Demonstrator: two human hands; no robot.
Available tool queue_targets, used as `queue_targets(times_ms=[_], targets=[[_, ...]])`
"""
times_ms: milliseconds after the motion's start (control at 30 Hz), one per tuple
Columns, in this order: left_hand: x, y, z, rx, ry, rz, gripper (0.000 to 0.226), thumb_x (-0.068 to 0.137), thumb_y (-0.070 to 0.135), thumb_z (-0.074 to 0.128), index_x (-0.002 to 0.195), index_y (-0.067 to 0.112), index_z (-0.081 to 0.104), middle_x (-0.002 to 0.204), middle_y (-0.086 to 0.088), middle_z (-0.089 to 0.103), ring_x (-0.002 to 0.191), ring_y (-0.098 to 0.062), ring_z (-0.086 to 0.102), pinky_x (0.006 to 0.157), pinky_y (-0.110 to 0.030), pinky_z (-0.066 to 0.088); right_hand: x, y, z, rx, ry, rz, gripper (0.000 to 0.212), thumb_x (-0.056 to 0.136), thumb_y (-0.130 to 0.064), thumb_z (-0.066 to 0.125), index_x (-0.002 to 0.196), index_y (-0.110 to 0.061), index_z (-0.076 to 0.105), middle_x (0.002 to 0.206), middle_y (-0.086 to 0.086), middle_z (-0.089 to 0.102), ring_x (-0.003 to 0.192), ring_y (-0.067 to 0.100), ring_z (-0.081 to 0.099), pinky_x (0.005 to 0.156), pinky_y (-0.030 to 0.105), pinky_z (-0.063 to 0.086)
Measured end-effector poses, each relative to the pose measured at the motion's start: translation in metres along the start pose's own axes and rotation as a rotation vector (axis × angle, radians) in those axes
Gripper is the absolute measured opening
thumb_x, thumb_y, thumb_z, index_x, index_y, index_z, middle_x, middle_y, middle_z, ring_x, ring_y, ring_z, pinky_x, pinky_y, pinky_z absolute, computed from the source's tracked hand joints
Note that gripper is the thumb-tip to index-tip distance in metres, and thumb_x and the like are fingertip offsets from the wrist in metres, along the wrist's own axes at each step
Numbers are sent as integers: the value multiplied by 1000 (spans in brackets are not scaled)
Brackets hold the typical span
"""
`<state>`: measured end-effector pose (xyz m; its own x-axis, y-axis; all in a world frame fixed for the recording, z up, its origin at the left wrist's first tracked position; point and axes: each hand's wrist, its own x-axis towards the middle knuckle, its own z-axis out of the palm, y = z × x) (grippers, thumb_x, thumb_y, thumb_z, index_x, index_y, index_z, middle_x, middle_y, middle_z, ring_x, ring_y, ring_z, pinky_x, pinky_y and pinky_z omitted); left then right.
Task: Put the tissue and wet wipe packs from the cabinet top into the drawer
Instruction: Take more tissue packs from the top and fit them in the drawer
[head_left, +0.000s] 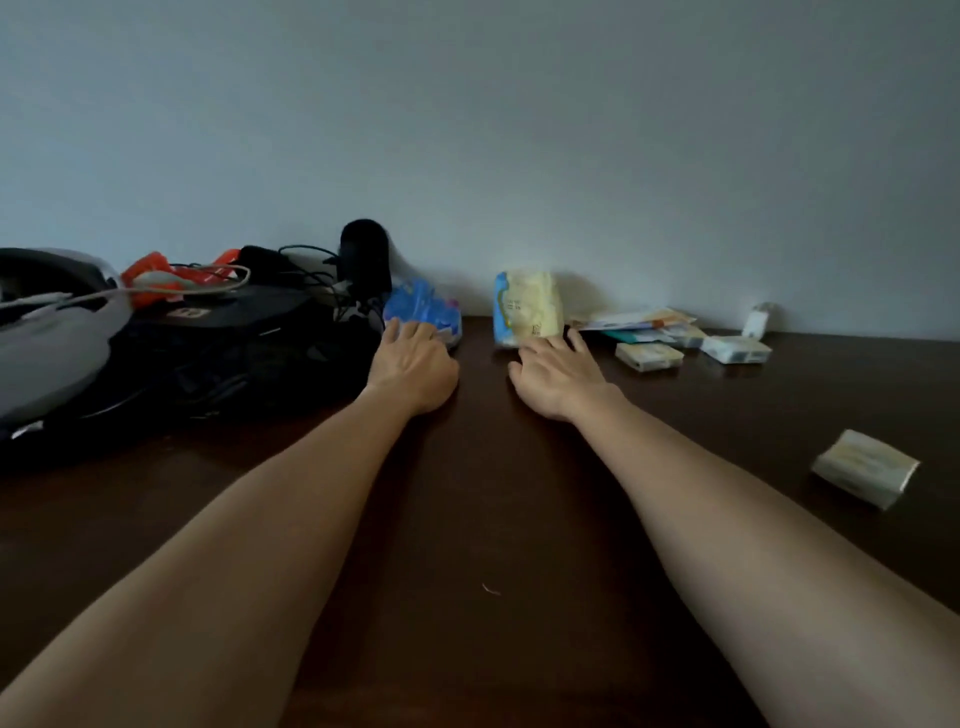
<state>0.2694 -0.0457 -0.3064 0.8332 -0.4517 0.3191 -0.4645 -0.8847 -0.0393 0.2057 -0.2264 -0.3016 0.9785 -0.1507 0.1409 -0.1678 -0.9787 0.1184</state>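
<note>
A blue wet wipe pack (427, 307) lies at the back of the dark wooden cabinet top (483, 493), by the wall. My left hand (413, 366) is stretched out with its fingertips touching the pack's front edge, fingers apart, no grip visible. A yellow tissue pack (530, 304) stands upright to the right. My right hand (558, 376) reaches its base, fingers spread and touching it. More small packs lie further right: two whitish ones (649, 356) (735, 349) and a yellowish one (865, 466) nearer the front right. No drawer is in view.
A black bag (208, 358) with cables, an orange strap (156, 275) and a black gadget (363, 260) fills the left side. Flat paper packets (634, 321) and a small white item (759, 318) sit by the grey wall at the right.
</note>
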Motion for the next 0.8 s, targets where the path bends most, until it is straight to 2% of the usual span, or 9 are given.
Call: queue_targets(times_ms=[100, 267, 400, 500, 567, 633, 700, 767, 800], targets=[[-42, 7, -13, -71, -16, 71, 48, 99, 27, 38, 142, 13, 55, 142, -11, 52, 130, -32, 44, 117, -42, 23, -38, -8, -2, 77, -29, 1, 58, 109, -37, 23, 152, -6, 46, 162, 9, 37, 151, 29, 27, 125, 48, 13], [-140, 18, -43, -190, 3, 144, 42, 93, 24, 46, 130, 14, 62, 133, -10, 59, 125, -31, 50, 111, -39, 33, -128, -20, -13, 141, 14, -20, 53, 108, -36, 31, 147, -8, 53, 161, 10, 39, 148, 32, 34, 119, 45, 28], [-213, 28, -70, -267, 109, 130, 36, 89, 22, 51, 120, 18, 71, 120, -11, 64, 115, -31, 58, 96, -40, 43, -197, -32, -22, 140, 146, -52, 49, 104, -40, 41, 129, -6, 65, 140, 15, 58, 131, 36, 51, 105, 45, 43], [-269, 44, -85, -335, 199, 121, 33, 88, 21, 54, 112, 27, 76, 108, -9, 68, 104, -29, 62, 87, -36, 43, -248, -43, -29, 141, 249, -68, 44, 104, -38, 46, 121, -3, 66, 129, 17, 63, 125, 37, 55, 98, 46, 45], [-308, 55, -91, -374, 276, 137, 30, 86, 18, 57, 106, 26, 78, 99, -7, 70, 99, -28, 63, 86, -36, 41, -284, -52, -32, 193, 318, -72, 38, 104, -35, 49, 118, -4, 66, 124, 16, 64, 120, 36, 57, 95, 46, 46], [-349, 62, -91, -460, 385, 135, 22, 83, 17, 61, 97, 23, 77, 91, -2, 71, 93, -25, 64, 84, -36, 40, -325, -63, -27, 293, 450, -77, 26, 100, -26, 57, 116, -9, 69, 118, 11, 68, 115, 34, 59, 92, 45, 46], [-391, 63, -86, -537, 470, 124, 22, 79, 19, 65, 100, 18, 67, 88, 5, 71, 89, -21, 64, 82, -35, 40, -367, -75, -15, 469, 625, -62, 19, 89, -13, 69, 108, -16, 71, 106, 1, 71, 105, 31, 62, 87, 43, 47], [-432, 63, -74, -624, 471, 127, 40, 77, 17, 67, 116, 16, 56, 83, 9, 68, 86, -15, 62, 84, -29, 36, -407, -82, 4, 695, 715, 0, 35, 80, -6, 74, 108, -22, 62, 97, -11, 64, 95, 21, 64, 80, 36, 50], [-451, 62, -66, -676, 441, 118, 49, 78, 16, 68, 124, 17, 52, 82, 11, 67, 86, -11, 60, 86, -25, 34, -426, -84, 16, 829, 694, 31, 46, 79, -6, 76, 115, -25, 55, 99, -13, 62, 92, 14, 66, 76, 27, 52]])
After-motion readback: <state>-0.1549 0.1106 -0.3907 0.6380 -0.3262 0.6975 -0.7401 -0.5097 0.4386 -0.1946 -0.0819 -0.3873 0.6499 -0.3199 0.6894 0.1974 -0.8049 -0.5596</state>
